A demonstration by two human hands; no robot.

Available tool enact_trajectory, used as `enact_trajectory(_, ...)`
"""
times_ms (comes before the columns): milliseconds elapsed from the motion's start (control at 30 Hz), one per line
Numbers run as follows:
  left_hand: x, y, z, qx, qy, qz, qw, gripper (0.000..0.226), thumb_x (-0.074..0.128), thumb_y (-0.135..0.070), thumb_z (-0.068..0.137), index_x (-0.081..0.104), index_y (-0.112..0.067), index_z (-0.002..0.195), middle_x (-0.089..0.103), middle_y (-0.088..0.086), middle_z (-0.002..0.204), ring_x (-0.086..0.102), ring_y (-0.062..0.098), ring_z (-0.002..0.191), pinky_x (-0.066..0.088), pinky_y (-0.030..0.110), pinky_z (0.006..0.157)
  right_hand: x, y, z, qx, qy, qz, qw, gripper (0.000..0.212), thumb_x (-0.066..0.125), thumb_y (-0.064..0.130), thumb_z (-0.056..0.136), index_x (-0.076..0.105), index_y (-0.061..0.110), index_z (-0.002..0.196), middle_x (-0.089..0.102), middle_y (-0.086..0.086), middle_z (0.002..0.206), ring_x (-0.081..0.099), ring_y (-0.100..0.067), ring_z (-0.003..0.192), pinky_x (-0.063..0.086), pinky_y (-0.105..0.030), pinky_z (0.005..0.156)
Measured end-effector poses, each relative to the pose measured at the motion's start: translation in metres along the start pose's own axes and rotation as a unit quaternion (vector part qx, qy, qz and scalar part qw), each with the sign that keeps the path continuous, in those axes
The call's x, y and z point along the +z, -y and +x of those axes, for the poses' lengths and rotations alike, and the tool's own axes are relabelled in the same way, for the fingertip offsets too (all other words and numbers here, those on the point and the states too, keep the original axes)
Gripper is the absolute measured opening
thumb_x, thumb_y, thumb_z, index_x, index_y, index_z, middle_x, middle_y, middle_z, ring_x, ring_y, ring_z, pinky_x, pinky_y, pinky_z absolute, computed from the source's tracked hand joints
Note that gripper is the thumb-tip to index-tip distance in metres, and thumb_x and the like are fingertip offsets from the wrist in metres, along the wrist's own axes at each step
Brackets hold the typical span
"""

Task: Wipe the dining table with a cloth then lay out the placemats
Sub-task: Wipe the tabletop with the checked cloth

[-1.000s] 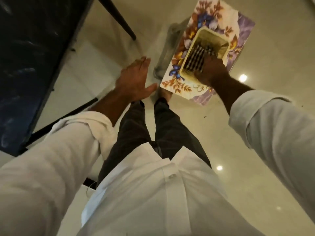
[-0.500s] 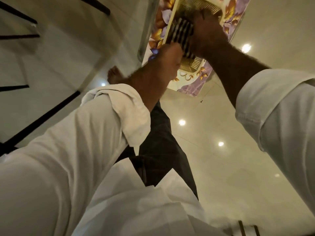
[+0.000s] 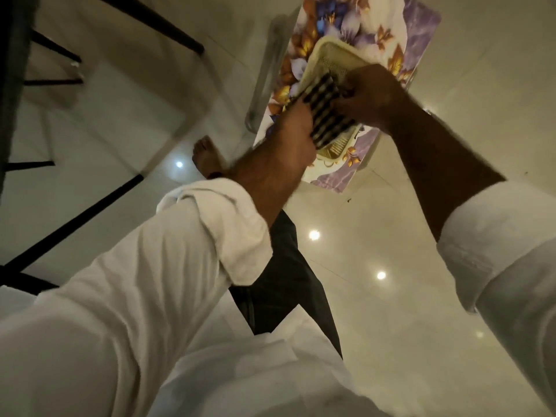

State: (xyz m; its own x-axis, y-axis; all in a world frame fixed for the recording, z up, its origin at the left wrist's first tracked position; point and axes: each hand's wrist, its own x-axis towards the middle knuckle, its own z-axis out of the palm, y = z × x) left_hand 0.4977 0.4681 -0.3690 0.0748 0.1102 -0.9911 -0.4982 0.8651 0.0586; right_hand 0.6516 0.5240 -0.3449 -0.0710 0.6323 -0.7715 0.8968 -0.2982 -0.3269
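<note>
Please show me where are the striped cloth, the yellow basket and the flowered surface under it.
striped cloth (image 3: pixel 326 111), head view, middle of the folded stripes.
yellow basket (image 3: pixel 334 57), head view, far inner wall.
flowered surface (image 3: pixel 388 22), head view, bare far part.

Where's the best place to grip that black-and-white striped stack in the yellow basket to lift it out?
Grip the striped stack by its two long edges, coming from above, as the left hand and right hand do now. It lies flat inside the yellow basket, so the walls probably block a low sideways approach.
</note>
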Motion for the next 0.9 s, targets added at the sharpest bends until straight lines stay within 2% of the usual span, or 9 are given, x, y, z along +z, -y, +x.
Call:
enact_trajectory(100,-0.033,-0.014,-0.051,0.021,0.031,0.044,0.998,0.043,0.057,-0.030,0.113,0.056,-0.017,0.154,0.070,0.010,0.147,0.068,0.029,0.130,0.059,0.046,0.103,-0.021,0.005,-0.035,0.023,0.061,0.244,0.968,0.016,0.087,0.015,0.090,0.077,0.010,0.101,0.079,-0.010,0.107,0.075,-0.030,0.107,0.060,-0.052,0.105)
enact_trajectory(167,-0.056,-0.024,-0.080,0.041,0.095,0.015,0.995,0.038,0.055,-0.025,0.115,0.059,-0.015,0.152,0.075,0.010,0.139,0.074,0.027,0.121,0.063,0.042,0.091,-0.033,0.020,-0.059,-0.002,0.132,0.390,0.911,0.041,0.080,0.008,0.093,0.069,-0.007,0.129,0.076,-0.021,0.128,0.073,-0.037,0.122,0.055,-0.056,0.114)
enact_trajectory(233,-0.078,-0.039,-0.128,0.076,0.145,-0.003,0.987,0.037,0.057,-0.023,0.114,0.060,-0.013,0.149,0.075,0.013,0.138,0.075,0.029,0.121,0.064,0.045,0.090,-0.043,0.050,-0.090,-0.015,0.182,0.504,0.844,0.063,0.074,0.001,0.094,0.050,-0.014,0.150,0.063,-0.028,0.150,0.065,-0.040,0.137,0.056,-0.049,0.115)
enact_trajectory(333,-0.112,-0.065,-0.184,0.136,0.167,-0.005,0.977,0.034,0.060,-0.019,0.112,0.064,-0.010,0.145,0.076,0.015,0.135,0.076,0.030,0.119,0.067,0.047,0.086,-0.042,0.100,-0.122,-0.017,0.218,0.594,0.774,0.070,0.072,-0.006,0.095,0.043,-0.009,0.158,0.059,-0.029,0.155,0.060,-0.043,0.143,0.062,-0.044,0.107)
enact_trajectory(433,-0.157,-0.089,-0.233,0.214,0.132,0.007,0.968,0.036,0.068,-0.019,0.108,0.067,-0.010,0.142,0.079,0.014,0.130,0.078,0.030,0.116,0.069,0.043,0.081,-0.036,0.161,-0.139,-0.020,0.247,0.603,0.758,0.066,0.071,-0.006,0.095,0.050,0.000,0.157,0.063,-0.026,0.152,0.067,-0.041,0.135,0.065,-0.045,0.100)
enact_trajectory(633,-0.255,-0.125,-0.291,0.331,0.001,0.023,0.943,0.032,0.081,-0.023,0.099,0.076,-0.010,0.129,0.083,0.011,0.118,0.080,0.033,0.110,0.067,0.048,0.086,-0.019,0.290,-0.151,-0.021,0.280,0.489,0.826,0.062,0.079,-0.001,0.084,0.064,-0.003,0.144,0.073,-0.026,0.137,0.075,-0.039,0.122,0.062,-0.053,0.105)
enact_trajectory(733,-0.300,-0.147,-0.301,0.361,-0.020,-0.005,0.932,0.028,0.080,-0.023,0.101,0.077,-0.010,0.126,0.083,0.012,0.115,0.081,0.033,0.105,0.067,0.048,0.087,-0.012,0.359,-0.152,-0.061,0.252,0.451,0.854,0.042,0.076,-0.008,0.089,0.072,-0.001,0.130,0.079,-0.024,0.122,0.079,-0.036,0.109,0.069,-0.046,0.086)
enact_trajectory(833,-0.348,-0.175,-0.294,0.387,-0.087,0.003,0.918,0.027,0.076,-0.024,0.104,0.074,-0.016,0.130,0.083,0.007,0.115,0.081,0.027,0.105,0.067,0.048,0.095,-0.008,0.425,-0.147,-0.126,0.121,0.375,0.911,0.026,0.074,-0.009,0.094,0.080,0.010,0.111,0.084,-0.009,0.100,0.080,-0.025,0.094,0.067,-0.039,0.074)
enact_trajectory(900,-0.381,-0.190,-0.286,0.398,-0.162,0.060,0.901,0.031,0.077,-0.029,0.104,0.072,-0.022,0.133,0.081,0.001,0.119,0.078,0.017,0.107,0.065,0.042,0.098,-0.003,0.462,-0.134,-0.205,-0.023,0.225,0.952,0.025,0.079,0.002,0.095,0.082,0.016,0.116,0.083,0.002,0.102,0.077,-0.016,0.093,0.063,-0.035,0.080)
